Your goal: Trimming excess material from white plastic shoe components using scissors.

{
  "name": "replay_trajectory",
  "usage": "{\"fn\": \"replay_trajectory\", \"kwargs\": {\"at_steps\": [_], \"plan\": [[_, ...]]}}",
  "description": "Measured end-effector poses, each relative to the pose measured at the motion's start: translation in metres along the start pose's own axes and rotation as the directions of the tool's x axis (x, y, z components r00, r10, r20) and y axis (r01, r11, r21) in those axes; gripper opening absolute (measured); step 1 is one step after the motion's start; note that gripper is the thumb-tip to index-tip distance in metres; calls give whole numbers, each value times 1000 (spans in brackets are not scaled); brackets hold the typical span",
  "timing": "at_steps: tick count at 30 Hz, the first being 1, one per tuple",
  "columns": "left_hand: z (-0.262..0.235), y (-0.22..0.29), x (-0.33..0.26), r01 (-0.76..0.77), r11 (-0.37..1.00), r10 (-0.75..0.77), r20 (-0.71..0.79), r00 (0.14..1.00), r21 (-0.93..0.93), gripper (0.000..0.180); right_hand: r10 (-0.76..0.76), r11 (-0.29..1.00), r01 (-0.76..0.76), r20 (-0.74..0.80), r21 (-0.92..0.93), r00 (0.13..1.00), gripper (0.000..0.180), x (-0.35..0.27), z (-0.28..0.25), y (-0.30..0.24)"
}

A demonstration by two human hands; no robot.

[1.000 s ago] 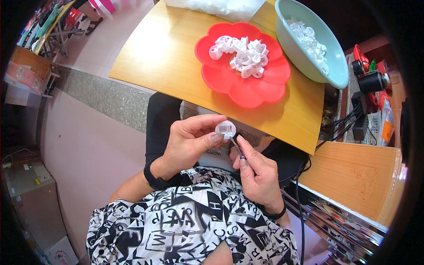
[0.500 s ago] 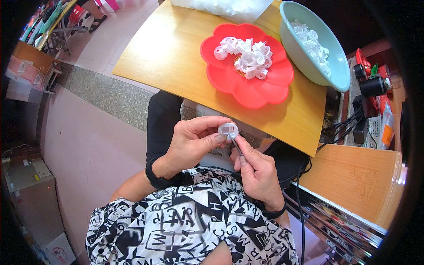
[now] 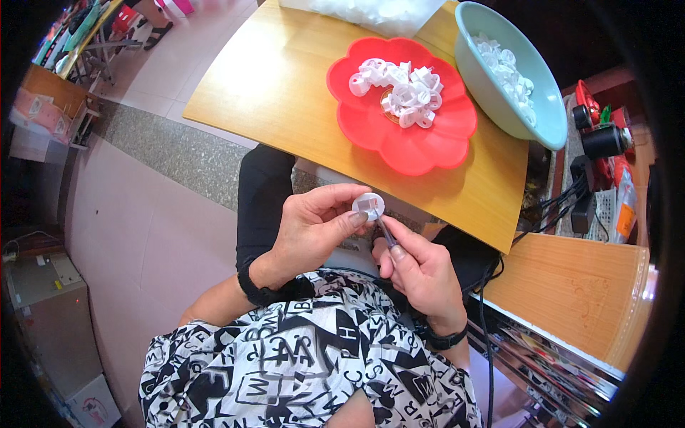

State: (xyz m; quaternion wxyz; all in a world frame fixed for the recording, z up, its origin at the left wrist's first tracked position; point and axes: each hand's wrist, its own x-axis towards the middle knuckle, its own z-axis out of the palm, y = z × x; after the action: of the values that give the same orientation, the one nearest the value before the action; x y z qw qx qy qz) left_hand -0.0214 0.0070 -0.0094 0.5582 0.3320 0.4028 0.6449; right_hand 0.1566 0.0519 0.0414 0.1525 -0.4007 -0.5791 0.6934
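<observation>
Change: hands unmoved since earlier.
Left hand [image 3: 314,232]: pinches small round white plastic cap [image 3: 368,205].
Right hand [image 3: 421,274]: grips thin dark tool [image 3: 386,232] against cap.

1. Left hand [image 3: 314,230] and its white disc [image 3: 368,205] now sitting slightly right of and below where they were a second ago, nearer the table edge [image 3: 399,208]; grip on the disc unchanged.
2. Right hand [image 3: 419,269] shifted the same way, its thin dark tool [image 3: 385,232] now reaching up to the disc's lower edge rather than beside it.
3. Red plate [image 3: 421,146] and green bowl [image 3: 499,107] drifted up and right across the view over both steps, from a head turn, not from any move on the table.
4. More of the patterned shirt [image 3: 300,371] showing at the bottom.
</observation>
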Motion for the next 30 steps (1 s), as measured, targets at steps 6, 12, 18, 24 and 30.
{"fn": "replay_trajectory", "kwargs": {"at_steps": [6, 12, 18, 24, 30], "plan": [[-2, -3, -2, 32, 998, -33, 17, 999, 60, 30, -159, 928, 134, -43, -348, 986, 41, -4, 1, 1], [5, 1, -3, -1, 995, 3, -13, 1000, 100, 26, -194, 899, 166, -29, -406, 981, 42, -3, 1, 2], [1, -3, -4, -106, 965, 93, 64, 994, 242, 30, -184, 896, 172, 10, -409, 983, 41, -2, 1, 1], [-1, -8, -5, -167, 941, 148, 87, 985, 293, 30, -197, 858, 202, 61, -472, 978, 46, 3, 1, 1], [-4, -5, -1, -145, 933, 142, 32, 989, 329, 24, -136, 919, 147, 56, -366, 989, 39, 12, 4, -5]]}}
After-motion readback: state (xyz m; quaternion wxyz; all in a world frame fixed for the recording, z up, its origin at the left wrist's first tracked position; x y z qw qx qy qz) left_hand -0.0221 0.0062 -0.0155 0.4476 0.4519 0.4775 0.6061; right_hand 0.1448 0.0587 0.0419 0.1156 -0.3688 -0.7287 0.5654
